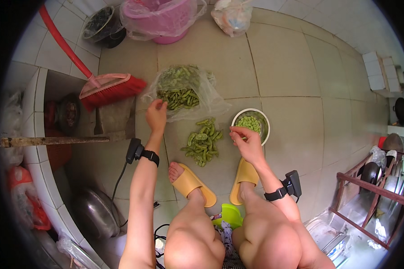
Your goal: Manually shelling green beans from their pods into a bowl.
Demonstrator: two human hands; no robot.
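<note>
My left hand [156, 116] is at the left edge of a clear plastic bag [208, 97], its fingertips beside the green soybean pods [183, 99] in the bag's mouth. Whether those fingers pinch a pod or the bag is too small to tell. Over the near left rim of a white-rimmed metal bowl [265, 134] is my right hand [247, 143], thumb and fingers drawn together. I cannot make out anything between them. Shelled green beans [249, 122] lie in the bowl, partly hidden by that hand. On the floor between my hands is a heap of pods [203, 143].
A red broom [111, 87] leans at the left by a metal dustpan [116, 116]. At the back stand a pink bucket [161, 16], a dark bin [104, 28] and a tied plastic bag [232, 16]. A wooden rack [373, 190] is at the right. My slippered feet flank the heap's near side.
</note>
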